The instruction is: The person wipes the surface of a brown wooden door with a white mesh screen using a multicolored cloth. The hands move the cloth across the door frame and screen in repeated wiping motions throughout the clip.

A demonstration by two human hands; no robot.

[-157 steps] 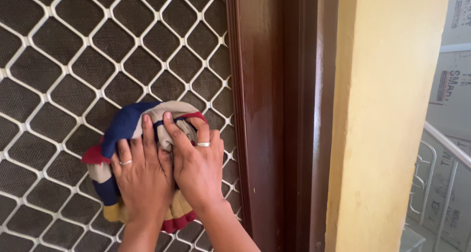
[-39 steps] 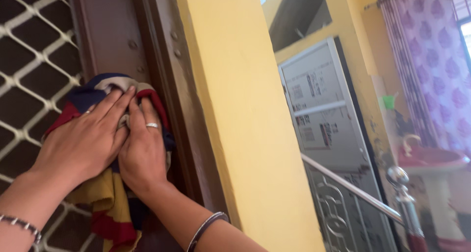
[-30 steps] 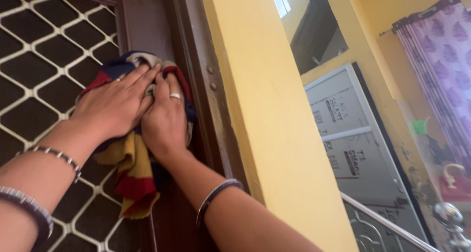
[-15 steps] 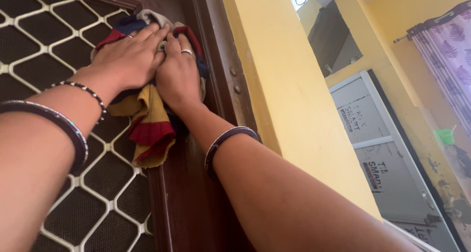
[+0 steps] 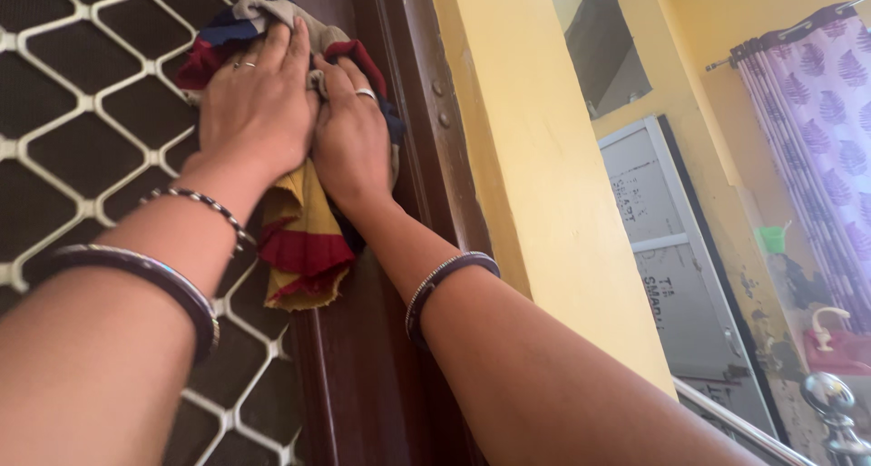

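My left hand (image 5: 256, 103) and my right hand (image 5: 352, 139) lie side by side, palms flat, pressing a striped cloth (image 5: 304, 239) of red, yellow, blue and beige against a door. The cloth sits where the white diamond-pattern mesh grille (image 5: 82, 148) meets the dark brown wooden door frame (image 5: 363, 339). Its loose end hangs down below my hands. Both hands wear a ring, and bangles circle both wrists. My arms reach upward from the lower edge of the view.
A yellow wall (image 5: 535, 185) runs right of the frame. Beyond it stand a pale panelled door (image 5: 671, 248), a purple leaf-print curtain (image 5: 817, 130), a metal railing with a round knob (image 5: 830, 398) and a pink basin (image 5: 835, 348).
My hands have slid the cloth up the door, from the lower mesh to high on the frame's edge, while the view tilted upward and right.
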